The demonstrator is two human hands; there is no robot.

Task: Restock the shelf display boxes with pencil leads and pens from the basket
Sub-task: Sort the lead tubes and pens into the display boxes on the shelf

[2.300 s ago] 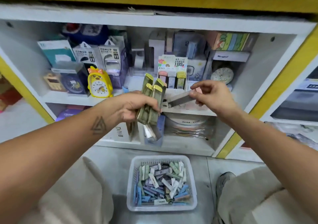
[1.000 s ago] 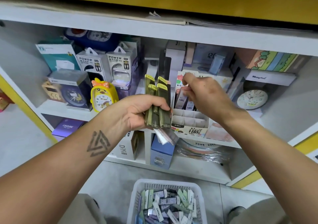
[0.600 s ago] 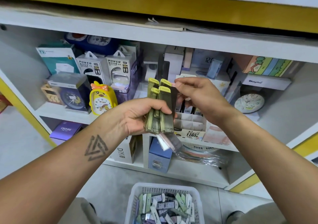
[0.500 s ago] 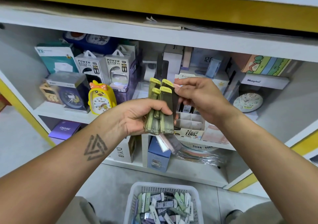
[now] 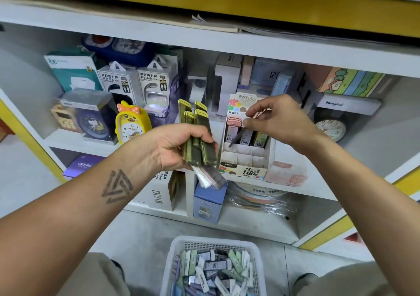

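My left hand (image 5: 175, 146) grips a bundle of olive-green pencil lead cases (image 5: 198, 136), with a pale and a grey case sticking out below. My right hand (image 5: 276, 119) pinches one pinkish lead case (image 5: 261, 113) by its top, held over the display box (image 5: 246, 170) on the shelf. The box has a back row of pink, grey and green cases and bare white compartments in front. The white basket (image 5: 175, 257) of mixed lead cases sits on the floor between my knees.
The shelf holds a yellow duck clock (image 5: 131, 125), power bank boxes (image 5: 136, 84), a blue clock box (image 5: 91, 116) and a round clock (image 5: 330, 128) at the right. Below stand a DIY box (image 5: 164, 193) and a blue box (image 5: 208, 204).
My right hand drew one case out of the bundle in my left hand and carried it right, over the display box. The left hand stayed in place.
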